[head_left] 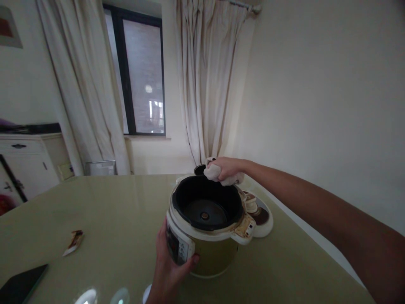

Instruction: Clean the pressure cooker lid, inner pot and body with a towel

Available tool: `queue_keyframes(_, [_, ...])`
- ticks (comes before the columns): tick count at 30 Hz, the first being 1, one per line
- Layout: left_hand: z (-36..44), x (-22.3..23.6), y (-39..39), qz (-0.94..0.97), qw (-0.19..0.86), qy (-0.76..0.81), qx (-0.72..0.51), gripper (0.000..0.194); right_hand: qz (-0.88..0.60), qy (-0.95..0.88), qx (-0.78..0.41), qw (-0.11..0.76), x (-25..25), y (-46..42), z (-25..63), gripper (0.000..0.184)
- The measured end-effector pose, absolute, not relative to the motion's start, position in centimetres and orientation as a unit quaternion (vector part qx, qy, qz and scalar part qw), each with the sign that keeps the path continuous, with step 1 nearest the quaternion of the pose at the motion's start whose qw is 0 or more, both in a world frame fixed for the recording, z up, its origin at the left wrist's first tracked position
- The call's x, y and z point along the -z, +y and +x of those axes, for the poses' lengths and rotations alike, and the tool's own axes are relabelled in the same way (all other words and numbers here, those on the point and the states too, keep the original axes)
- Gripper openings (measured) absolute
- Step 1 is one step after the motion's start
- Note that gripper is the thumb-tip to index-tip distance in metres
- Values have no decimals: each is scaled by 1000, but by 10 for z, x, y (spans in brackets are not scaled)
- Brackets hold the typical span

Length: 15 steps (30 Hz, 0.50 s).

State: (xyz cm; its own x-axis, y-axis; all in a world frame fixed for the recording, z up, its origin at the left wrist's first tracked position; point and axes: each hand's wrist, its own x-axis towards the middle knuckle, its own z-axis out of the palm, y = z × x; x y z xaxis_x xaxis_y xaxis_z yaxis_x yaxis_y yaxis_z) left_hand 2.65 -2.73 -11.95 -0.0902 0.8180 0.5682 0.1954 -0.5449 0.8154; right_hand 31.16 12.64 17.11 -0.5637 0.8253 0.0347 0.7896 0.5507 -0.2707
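An open electric cooker (pixel 218 253) with a black inner cavity stands on the pale green table (pixel 104 211). My left hand (pixel 167 266) grips the cooker's near left side, by the white control panel (pixel 179 247). My right hand (pixel 226 168) is closed on a crumpled white cloth (pixel 213 172) and presses it on the cooker's far rim. The cooker's lid (pixel 261 213) lies on the table just right of it, partly hidden.
A small wrapper (pixel 74 242) lies on the table at left, and a dark phone (pixel 20 285) sits at the near left corner. A white cabinet (pixel 25 162) stands at far left. Curtains (pixel 209 76) frame a window behind the table.
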Motion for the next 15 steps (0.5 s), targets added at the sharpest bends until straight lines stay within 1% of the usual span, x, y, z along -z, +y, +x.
queue_keyframes(1, [27, 117, -29, 623, 257, 404, -619, 117, -446, -881, -101, 118, -178, 130, 305, 62])
queue_keyframes(4, [28, 110, -33, 615, 266, 409, -619, 115, -408, -854, -105, 306, -189, 141, 287, 71])
queue_keyframes(5, [28, 108, -34, 614, 270, 410, -618, 115, -403, -837, -112, 352, -188, 144, 283, 74])
queue_keyframes(6, [28, 108, -35, 615, 273, 409, -617, 115, -403, -824, -120, 381, -185, 146, 281, 75])
queue_keyframes(7, [28, 108, -34, 616, 275, 406, -616, 115, -411, -817, -127, 384, -179, 148, 281, 74])
queue_keyframes(8, [28, 109, -34, 618, 275, 402, -617, 115, -427, -818, -134, 362, -171, 148, 282, 71])
queue_keyframes(11, [28, 115, -30, 618, 269, 397, -622, 117, -482, -829, -156, 238, -147, 146, 293, 61])
queue_keyframes(12, [29, 117, -29, 616, 270, 397, -624, 117, -490, -834, -160, 196, -142, 146, 296, 63])
queue_keyframes(13, [29, 119, -28, 613, 272, 398, -626, 118, -488, -842, -157, 165, -138, 145, 299, 68])
queue_keyframes(15, [31, 121, -26, 610, 272, 399, -629, 120, -470, -863, -124, 140, -135, 146, 300, 84])
